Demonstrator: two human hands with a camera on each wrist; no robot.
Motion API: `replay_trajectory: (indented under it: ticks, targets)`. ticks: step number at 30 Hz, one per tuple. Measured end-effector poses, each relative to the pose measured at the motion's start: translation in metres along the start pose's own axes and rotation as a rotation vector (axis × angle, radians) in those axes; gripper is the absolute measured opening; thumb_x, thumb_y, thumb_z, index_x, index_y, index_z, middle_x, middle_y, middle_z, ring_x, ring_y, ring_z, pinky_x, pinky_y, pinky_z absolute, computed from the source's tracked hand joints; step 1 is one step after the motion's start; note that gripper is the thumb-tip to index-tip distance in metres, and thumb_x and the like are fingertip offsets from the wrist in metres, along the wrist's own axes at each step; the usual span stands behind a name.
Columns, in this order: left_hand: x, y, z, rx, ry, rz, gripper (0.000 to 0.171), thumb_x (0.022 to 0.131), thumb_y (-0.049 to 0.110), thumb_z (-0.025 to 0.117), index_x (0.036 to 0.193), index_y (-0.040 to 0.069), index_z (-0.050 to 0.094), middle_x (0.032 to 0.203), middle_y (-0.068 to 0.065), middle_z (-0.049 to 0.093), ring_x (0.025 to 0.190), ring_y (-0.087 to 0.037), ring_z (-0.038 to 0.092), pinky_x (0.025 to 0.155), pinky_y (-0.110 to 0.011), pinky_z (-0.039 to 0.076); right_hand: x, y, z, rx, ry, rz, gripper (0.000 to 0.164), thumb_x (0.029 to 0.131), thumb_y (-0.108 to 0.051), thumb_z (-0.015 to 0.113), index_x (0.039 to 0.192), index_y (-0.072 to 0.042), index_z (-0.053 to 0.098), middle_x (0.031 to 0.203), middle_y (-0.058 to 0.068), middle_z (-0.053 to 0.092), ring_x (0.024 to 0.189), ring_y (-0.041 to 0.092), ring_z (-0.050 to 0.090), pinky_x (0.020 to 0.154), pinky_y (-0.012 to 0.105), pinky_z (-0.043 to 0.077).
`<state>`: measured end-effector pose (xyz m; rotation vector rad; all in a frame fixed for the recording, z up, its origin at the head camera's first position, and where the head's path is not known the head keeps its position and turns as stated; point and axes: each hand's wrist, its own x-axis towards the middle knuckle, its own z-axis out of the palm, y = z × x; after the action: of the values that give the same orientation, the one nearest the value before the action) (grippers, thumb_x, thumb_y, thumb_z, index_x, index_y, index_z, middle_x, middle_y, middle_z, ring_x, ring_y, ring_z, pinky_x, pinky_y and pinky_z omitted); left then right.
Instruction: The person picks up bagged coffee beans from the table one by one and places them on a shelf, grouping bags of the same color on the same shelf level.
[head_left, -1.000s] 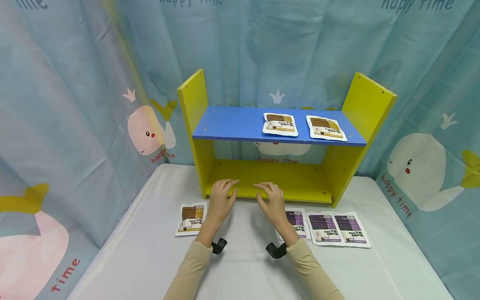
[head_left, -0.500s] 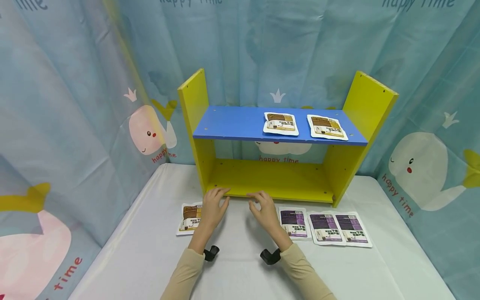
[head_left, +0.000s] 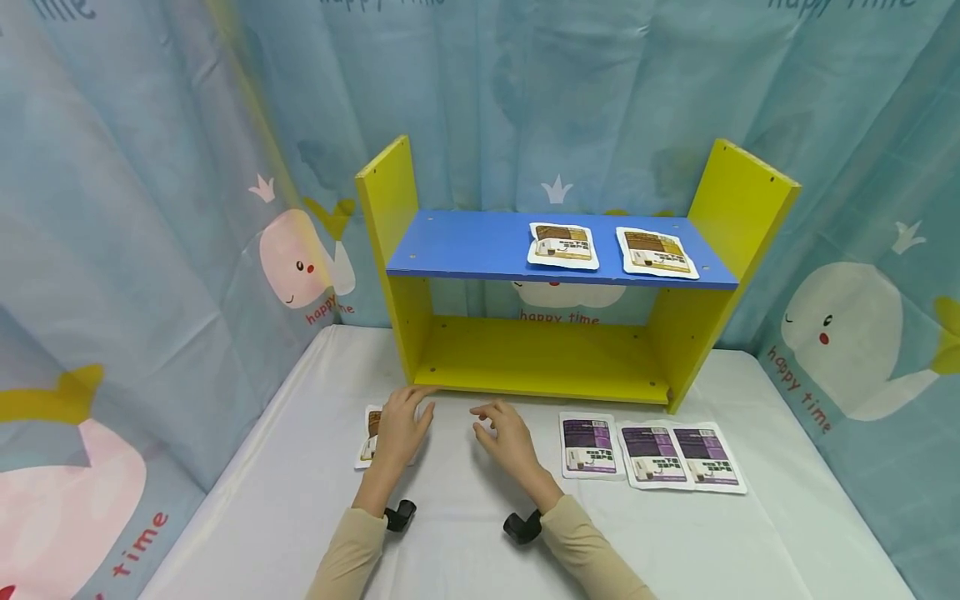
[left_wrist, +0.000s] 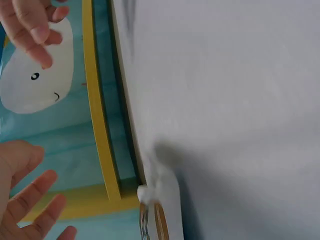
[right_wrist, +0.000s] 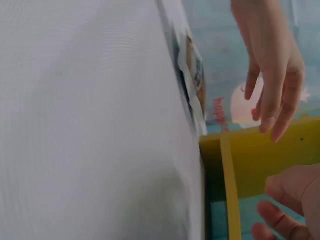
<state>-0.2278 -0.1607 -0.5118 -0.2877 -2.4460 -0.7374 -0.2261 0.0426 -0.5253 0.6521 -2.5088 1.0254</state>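
Observation:
My left hand hovers over a white-edged packet with a brown label, lying flat on the table at the left. The hand covers that packet's right part; its fingers are loosely bent and grip nothing. Farther right, my right hand hangs above the white cloth with relaxed fingers and nothing between them. The right wrist view has the brown packet edge-on, below the left hand. In the left wrist view, the left hand's spread fingers are apart from the packet.
Behind the hands stands a yellow shelf unit with a blue board. Two brown-label packets, one left and one right, lie on the board. Purple-label packets lie on the table at the right. A patterned curtain hangs behind.
Both hands have moved left and toward the person, the left one coming over the brown packet. The leftmost purple packet, partly covered earlier, is now fully visible. The packets stay put.

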Motion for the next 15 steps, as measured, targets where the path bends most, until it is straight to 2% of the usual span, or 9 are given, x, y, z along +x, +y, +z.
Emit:
replay_trajectory:
  ticks: [3, 5, 12, 15]
  targets:
    - [-0.002, -0.008, -0.005, 0.027, -0.033, -0.022, 0.027, 0.082, 0.012, 0.07, 0.11, 0.013, 0.068, 0.108, -0.006, 0.063, 0.1, -0.03, 0.055, 0.08, -0.045, 0.048, -0.002, -0.002, 0.005, -0.006, -0.029, 0.012, 0.02, 0.084, -0.016, 0.067, 0.104, -0.013, 0.068, 0.091, 0.0, 0.062, 0.073, 0.012, 0.055, 0.06, 0.019, 0.044]
    - [-0.004, -0.014, -0.009, 0.049, -0.051, -0.039, 0.028, 0.081, 0.012, 0.071, 0.109, 0.012, 0.068, 0.107, -0.007, 0.063, 0.099, -0.031, 0.055, 0.078, -0.046, 0.049, -0.002, -0.004, 0.007, 0.03, -0.059, 0.019, 0.021, 0.085, -0.016, 0.066, 0.105, -0.011, 0.068, 0.091, 0.002, 0.062, 0.071, 0.012, 0.055, 0.058, 0.018, 0.043]
    - [-0.015, -0.028, -0.025, 0.068, -0.127, -0.124, 0.029, 0.083, 0.015, 0.069, 0.111, 0.006, 0.066, 0.106, -0.011, 0.063, 0.093, -0.032, 0.055, 0.073, -0.048, 0.047, -0.002, -0.009, 0.021, 0.301, -0.23, 0.046, 0.023, 0.089, -0.015, 0.061, 0.109, -0.003, 0.066, 0.087, 0.006, 0.063, 0.063, 0.005, 0.052, 0.056, 0.017, 0.044]
    - [-0.02, -0.034, -0.029, 0.095, -0.143, -0.161, 0.029, 0.083, 0.015, 0.068, 0.11, 0.005, 0.066, 0.104, -0.013, 0.063, 0.091, -0.033, 0.056, 0.073, -0.049, 0.047, -0.002, -0.012, 0.029, 0.369, -0.301, 0.065, 0.025, 0.09, -0.016, 0.059, 0.11, -0.002, 0.065, 0.085, 0.006, 0.063, 0.06, 0.002, 0.052, 0.052, 0.017, 0.044]
